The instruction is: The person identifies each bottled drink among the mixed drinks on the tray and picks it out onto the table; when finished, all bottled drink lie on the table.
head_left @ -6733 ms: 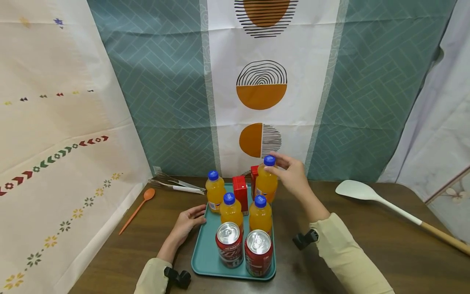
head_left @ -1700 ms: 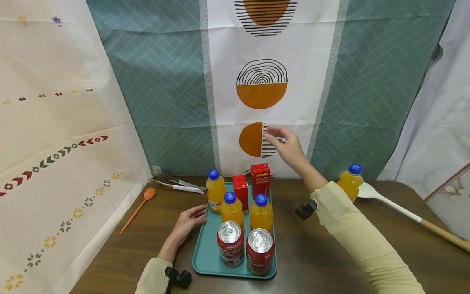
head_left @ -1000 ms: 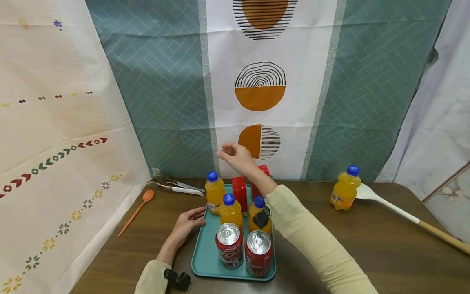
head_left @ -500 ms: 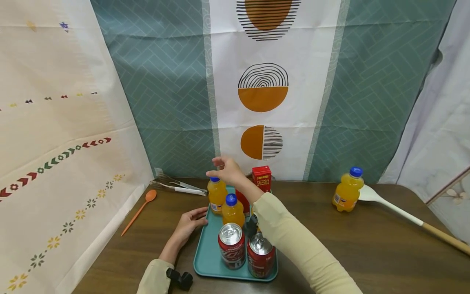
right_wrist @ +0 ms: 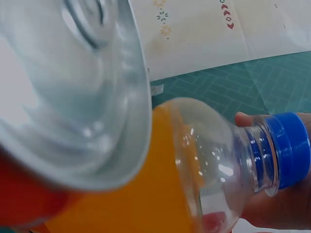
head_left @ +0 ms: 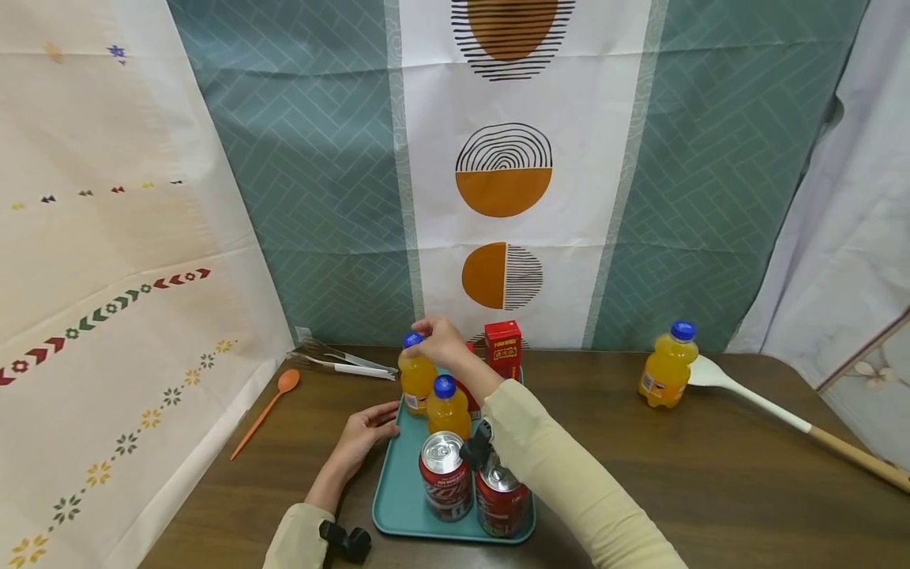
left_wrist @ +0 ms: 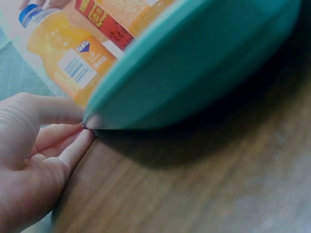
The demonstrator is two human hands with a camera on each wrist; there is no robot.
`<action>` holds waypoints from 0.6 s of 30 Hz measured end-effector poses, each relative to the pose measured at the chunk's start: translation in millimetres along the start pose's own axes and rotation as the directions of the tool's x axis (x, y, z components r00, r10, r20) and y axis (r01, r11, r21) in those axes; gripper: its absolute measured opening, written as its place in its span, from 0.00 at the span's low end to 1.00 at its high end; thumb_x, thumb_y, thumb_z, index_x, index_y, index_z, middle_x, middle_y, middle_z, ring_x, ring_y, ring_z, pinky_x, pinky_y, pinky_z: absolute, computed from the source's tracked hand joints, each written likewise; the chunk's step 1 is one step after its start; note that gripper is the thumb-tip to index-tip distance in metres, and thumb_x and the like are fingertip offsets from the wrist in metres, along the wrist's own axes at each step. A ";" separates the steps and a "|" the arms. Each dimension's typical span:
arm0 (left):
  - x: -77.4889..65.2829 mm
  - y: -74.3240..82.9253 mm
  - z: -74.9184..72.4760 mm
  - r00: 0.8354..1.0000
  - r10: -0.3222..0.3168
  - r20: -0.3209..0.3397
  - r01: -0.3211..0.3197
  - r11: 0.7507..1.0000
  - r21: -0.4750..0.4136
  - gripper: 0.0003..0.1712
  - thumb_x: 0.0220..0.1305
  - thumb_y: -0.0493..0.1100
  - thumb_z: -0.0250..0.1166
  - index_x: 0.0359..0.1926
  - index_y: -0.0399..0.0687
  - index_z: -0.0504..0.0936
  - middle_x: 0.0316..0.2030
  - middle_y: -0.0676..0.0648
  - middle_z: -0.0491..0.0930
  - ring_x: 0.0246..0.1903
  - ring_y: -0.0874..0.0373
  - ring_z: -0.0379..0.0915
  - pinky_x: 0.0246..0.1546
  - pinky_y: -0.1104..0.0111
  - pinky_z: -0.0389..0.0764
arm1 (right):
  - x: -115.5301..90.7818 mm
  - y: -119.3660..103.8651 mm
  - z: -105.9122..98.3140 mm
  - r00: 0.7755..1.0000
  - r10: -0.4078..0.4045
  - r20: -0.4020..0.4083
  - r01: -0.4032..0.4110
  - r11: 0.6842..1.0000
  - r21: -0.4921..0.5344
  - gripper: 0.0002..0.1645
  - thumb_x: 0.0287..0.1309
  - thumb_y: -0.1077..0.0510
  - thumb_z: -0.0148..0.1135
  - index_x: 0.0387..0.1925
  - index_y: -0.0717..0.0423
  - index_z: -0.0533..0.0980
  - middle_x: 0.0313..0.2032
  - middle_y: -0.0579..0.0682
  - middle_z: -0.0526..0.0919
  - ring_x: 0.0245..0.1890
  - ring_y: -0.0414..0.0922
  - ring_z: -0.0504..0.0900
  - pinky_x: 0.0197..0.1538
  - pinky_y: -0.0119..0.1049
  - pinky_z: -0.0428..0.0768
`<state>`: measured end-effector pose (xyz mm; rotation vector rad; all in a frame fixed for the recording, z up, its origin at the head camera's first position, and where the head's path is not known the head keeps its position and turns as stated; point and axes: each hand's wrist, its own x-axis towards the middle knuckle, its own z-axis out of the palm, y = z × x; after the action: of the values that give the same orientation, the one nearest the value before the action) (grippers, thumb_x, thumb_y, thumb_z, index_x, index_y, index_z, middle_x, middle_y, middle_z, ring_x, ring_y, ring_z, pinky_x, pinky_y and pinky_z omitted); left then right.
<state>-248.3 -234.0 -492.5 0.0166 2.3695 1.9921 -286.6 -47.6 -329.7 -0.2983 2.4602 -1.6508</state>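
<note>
My left hand [head_left: 366,435] pinches the left rim of the teal tray [head_left: 405,506]; in the left wrist view its thumb and finger meet at the edge. At the tray's back left, my right hand [head_left: 442,348] holds the neck of a blue-capped orange Fanta bottle [head_left: 418,386], its thumb across the front and fingers round the cap. Ahead of that wrist stands a second orange bottle [head_left: 448,415]. Two red cola cans [head_left: 446,486] are at the tray's front. A red drink carton [head_left: 503,348] stands at the back; another is mostly hidden behind my right hand.
Another orange bottle [head_left: 668,367] stands on the table at right, beside a white spatula [head_left: 753,395] with a wooden handle. An orange spoon [head_left: 273,403] and white-handled utensils [head_left: 348,365] lie left of the tray. My right sleeve covers the tray's right side.
One orange bottle went from the tray's back right to the table at right. My right hand then moved left over the tray and lowered onto the back-left bottle. The left hand stayed at the rim.
</note>
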 end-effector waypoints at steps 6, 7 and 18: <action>0.7 0.5 1.1 1.000 -0.001 0.004 0.001 1.000 0.004 0.27 0.58 0.30 0.64 0.60 0.29 0.74 0.57 0.31 0.78 0.54 0.51 0.78 0.43 0.79 0.77 | -1.6 2.8 0.2 0.999 0.030 0.020 -0.029 0.999 -0.031 0.29 0.55 0.61 0.68 0.60 0.58 0.74 0.57 0.60 0.79 0.58 0.58 0.77 0.63 0.49 0.75; 0.5 0.2 0.6 1.000 -0.003 0.003 0.003 1.000 0.004 0.27 0.58 0.30 0.64 0.60 0.29 0.74 0.57 0.31 0.78 0.55 0.50 0.77 0.43 0.79 0.77 | -2.1 2.7 0.7 0.999 0.032 0.025 -0.031 0.999 -0.036 0.29 0.55 0.60 0.68 0.60 0.58 0.74 0.57 0.60 0.79 0.58 0.58 0.77 0.63 0.50 0.75; 2.0 -1.2 0.1 1.000 -0.005 0.002 0.005 1.000 0.012 0.27 0.58 0.30 0.64 0.61 0.30 0.74 0.57 0.31 0.78 0.57 0.46 0.76 0.43 0.79 0.77 | -2.8 5.2 1.3 0.999 0.050 -0.005 -0.051 0.998 -0.029 0.23 0.57 0.58 0.68 0.55 0.55 0.79 0.52 0.57 0.82 0.53 0.55 0.79 0.62 0.50 0.76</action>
<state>-250.3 -234.1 -493.8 0.0127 2.3783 1.9748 -283.9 -46.1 -334.9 -0.2342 2.4761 -1.5987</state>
